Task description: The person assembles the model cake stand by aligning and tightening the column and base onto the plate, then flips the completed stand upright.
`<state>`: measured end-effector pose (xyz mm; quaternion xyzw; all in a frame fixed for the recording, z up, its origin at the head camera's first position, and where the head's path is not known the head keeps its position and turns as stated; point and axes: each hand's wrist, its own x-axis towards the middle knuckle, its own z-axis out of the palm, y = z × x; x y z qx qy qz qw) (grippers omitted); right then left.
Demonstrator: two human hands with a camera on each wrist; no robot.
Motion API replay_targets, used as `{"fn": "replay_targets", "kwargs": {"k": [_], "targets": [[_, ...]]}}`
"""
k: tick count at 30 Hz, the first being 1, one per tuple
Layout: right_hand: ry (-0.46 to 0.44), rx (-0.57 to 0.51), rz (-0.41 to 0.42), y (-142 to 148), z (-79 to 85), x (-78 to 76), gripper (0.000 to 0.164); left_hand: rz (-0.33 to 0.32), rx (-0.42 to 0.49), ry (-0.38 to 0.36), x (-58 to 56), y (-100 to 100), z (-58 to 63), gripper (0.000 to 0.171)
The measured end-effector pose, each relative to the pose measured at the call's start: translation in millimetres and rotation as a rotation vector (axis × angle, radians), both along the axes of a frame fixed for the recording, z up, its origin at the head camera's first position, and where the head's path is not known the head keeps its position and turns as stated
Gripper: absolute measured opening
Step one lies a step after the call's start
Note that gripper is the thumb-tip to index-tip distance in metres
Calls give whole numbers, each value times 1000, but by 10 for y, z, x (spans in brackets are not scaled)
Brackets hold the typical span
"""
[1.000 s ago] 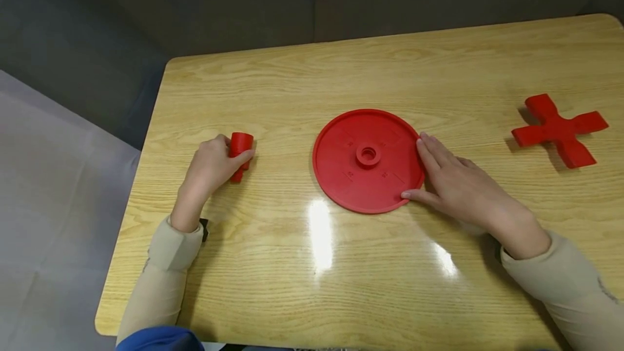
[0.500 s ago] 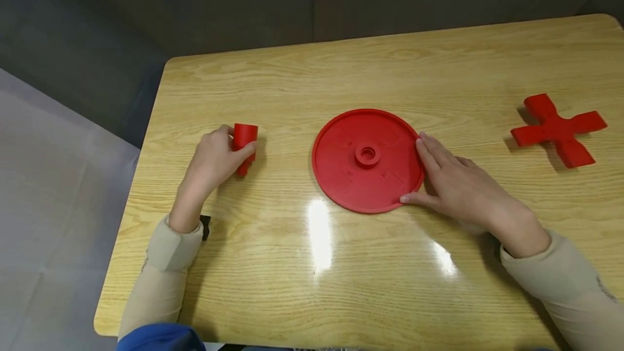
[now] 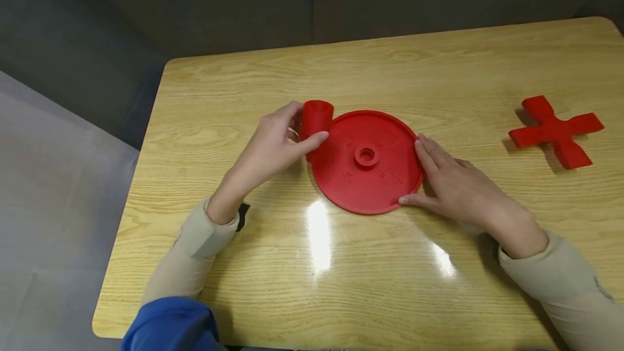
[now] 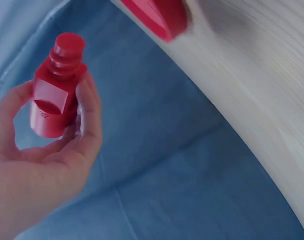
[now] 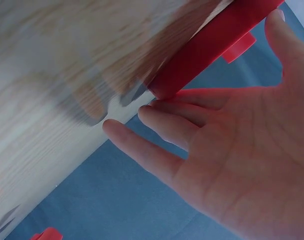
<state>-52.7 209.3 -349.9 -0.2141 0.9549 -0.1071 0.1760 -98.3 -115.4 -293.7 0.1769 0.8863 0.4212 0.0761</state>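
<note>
Nearest, at the lower left, a blue fabric sleeve (image 3: 170,326) lies over a beige sleeve on the left forearm; the right forearm wears a matching beige one. Both arms reach over a glossy, light wood-grain table (image 3: 273,297), where bright patches of light reflect. The right hand (image 3: 460,191) is spread with its fingers nearly straight, the thumb on the near right rim of a round, flat red disc, plastic-looking (image 3: 361,194), and the fingertips along its right edge. The disc lies flat mid-table, a raised round collar (image 3: 366,164) at its centre. The left hand (image 3: 270,142) is partly closed, pinching a red cylindrical piece with a threaded end (image 3: 316,119) between thumb and fingers. That piece stands roughly upright, hollow end up, at the disc's left rim; whether the two touch, I cannot tell. Well apart to the right, a red four-armed cross with flared ends (image 3: 556,130) rests on the table. Beyond the far table edge hangs a dark grey backdrop (image 3: 312,4).
</note>
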Motion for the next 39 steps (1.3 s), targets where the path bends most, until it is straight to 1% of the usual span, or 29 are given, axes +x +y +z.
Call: {"fn": "replay_targets", "kwargs": {"k": [3, 7, 11, 16, 19, 30, 39], "targets": [[-4, 0, 0, -1, 3, -3, 111, -81, 50, 45, -41, 151, -30, 45], [1, -5, 3, 2, 5, -4, 111, -157, 86, 86, -94, 312, -84, 47], [7, -6, 2, 5, 4, -1, 110, -212, 89, 106, -135, 429, -146, 48], [7, 0, 2, 0, 7, -5, 110, -280, 90, 92, -162, 514, -220, 47], [8, -1, 4, -4, 7, -7, 110, -300, 84, 89, -169, 540, -254, 47], [10, 3, 0, -2, 6, 5, 111, -326, 84, 92, -170, 583, -307, 43], [17, -4, 8, -9, 2, 10, 110, -345, 23, 121, -176, 603, -361, 48]]}}
